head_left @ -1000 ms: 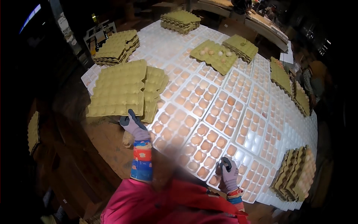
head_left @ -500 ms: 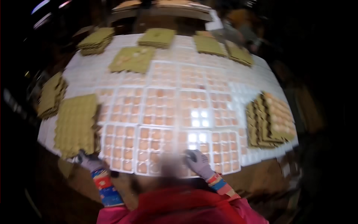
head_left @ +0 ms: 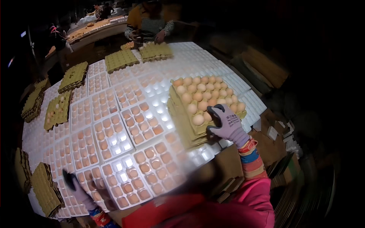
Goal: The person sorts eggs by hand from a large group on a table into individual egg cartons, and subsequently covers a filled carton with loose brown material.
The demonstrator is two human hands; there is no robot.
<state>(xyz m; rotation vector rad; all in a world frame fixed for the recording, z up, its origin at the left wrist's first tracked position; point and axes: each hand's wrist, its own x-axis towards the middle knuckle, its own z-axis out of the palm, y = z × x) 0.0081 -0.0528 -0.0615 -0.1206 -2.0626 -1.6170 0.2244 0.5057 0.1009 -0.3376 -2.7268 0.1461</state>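
My right hand (head_left: pixel 227 121), in a lilac-grey glove with dark fingertips, reaches over the near edge of a pulp egg tray full of eggs. Its thumb and fingers are parted in a curve beside an egg (head_left: pixel 207 116); whether they touch it I cannot tell. That tray tops a stack of yellowish pulp trays (head_left: pixel 181 121) on the table's right. At the lower left, my gloved left hand (head_left: pixel 78 188) hovers over clear plastic trays of eggs (head_left: pixel 127 182). Its fingers look stretched out and hold nothing I can see; the hand is slightly blurred.
More pulp-tray stacks (head_left: pixel 47 186) stand along the left and far edges. One pulp tray (head_left: pixel 58 111) carries a few eggs. Across the table a person (head_left: pixel 150 24) has both hands near another stack. Cardboard and flat stacked material (head_left: pixel 262 133) lie beyond the right edge.
The view has swung right. My right hand has moved from the near plastic trays to the egg-filled pulp tray. My left hand has left the left-hand pulp stack and is over the plastic trays.
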